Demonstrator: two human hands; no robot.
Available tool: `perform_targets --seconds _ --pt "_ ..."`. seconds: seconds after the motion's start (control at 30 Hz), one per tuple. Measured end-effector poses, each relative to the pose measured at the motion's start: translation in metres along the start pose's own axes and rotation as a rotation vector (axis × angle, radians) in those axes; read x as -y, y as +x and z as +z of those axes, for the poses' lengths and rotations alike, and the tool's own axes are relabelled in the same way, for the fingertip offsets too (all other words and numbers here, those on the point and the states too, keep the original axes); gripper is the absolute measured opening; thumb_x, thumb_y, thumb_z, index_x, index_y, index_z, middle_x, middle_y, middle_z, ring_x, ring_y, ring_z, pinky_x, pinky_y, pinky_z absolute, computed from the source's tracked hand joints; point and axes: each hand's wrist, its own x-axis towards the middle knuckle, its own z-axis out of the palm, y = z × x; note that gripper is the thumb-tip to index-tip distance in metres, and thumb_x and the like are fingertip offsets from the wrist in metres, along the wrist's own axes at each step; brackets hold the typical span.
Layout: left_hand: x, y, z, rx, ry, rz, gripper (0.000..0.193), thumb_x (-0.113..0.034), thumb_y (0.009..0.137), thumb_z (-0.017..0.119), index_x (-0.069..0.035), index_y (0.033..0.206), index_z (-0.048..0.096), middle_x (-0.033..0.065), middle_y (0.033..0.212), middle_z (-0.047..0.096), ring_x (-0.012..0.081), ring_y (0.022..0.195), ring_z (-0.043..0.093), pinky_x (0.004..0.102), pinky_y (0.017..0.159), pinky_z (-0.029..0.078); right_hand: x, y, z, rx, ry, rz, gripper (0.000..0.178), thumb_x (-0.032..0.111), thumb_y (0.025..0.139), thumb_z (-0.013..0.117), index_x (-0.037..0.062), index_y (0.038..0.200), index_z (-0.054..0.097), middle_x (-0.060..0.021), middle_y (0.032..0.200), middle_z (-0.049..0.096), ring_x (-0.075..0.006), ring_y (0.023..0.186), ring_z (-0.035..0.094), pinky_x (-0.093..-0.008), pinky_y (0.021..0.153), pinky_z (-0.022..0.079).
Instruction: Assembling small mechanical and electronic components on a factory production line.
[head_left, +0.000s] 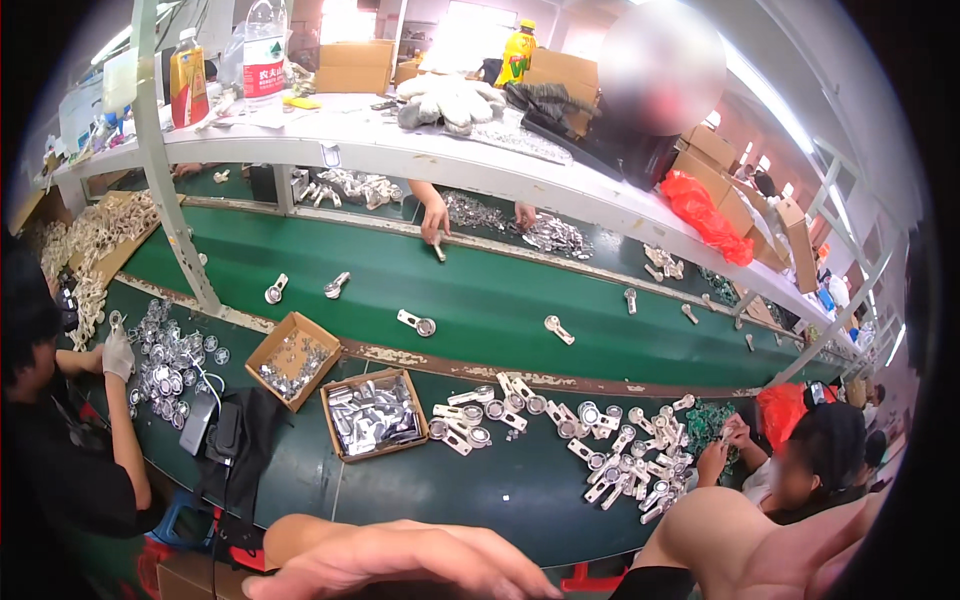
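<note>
My left hand (400, 562) is large and close at the lower edge, its fingers stretched out toward the right with nothing seen in them. At the lower right, my right hand (790, 550) shows mainly as a palm and wrist; its fingers are hidden or cut off, so its grip does not show. Both hands appear above the near edge of the dark green worktable (420, 500), apart from the parts on it. Beyond them lie a carton of shiny metal pieces (375, 415), a smaller carton of little metal parts (295, 360) and a heap of white handle-shaped parts with round ends (630, 450).
A green conveyor belt (480, 300) carries several spaced white parts. Above it runs a white shelf (350, 160) with bottles, gloves and boxes. Co-workers sit left and right; one's gloved hand (118, 355) is near round metal parts (170, 365). Another hand (434, 217) reaches over the belt.
</note>
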Motion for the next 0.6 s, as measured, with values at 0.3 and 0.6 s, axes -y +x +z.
perform_targets --seconds 0.3,0.6 --pt "-0.009 -0.006 0.010 0.010 -0.006 -0.311 0.142 -0.102 0.073 0.049 0.014 0.154 0.036 0.0386 0.156 0.040 0.0344 0.127 0.056 0.0428 0.106 0.047 0.006 -0.009 -0.001 0.064 -0.028 0.039 0.037 0.015 0.096 0.062 -0.0119 0.121 0.067 -0.0177 0.100 0.070 -0.0218 0.084 0.064 -0.0311 0.078 0.051" --pt "-0.014 0.025 0.012 -0.073 0.586 0.271 0.076 -0.073 0.103 0.050 -0.001 0.122 0.065 0.0213 0.133 0.065 0.0379 0.119 0.067 0.0557 0.096 0.057 0.023 -0.013 -0.003 0.007 -0.088 -0.052 0.038 0.017 0.096 0.061 -0.0119 0.121 0.067 -0.0182 0.099 0.069 -0.0223 0.082 0.064 -0.0315 0.077 0.051"
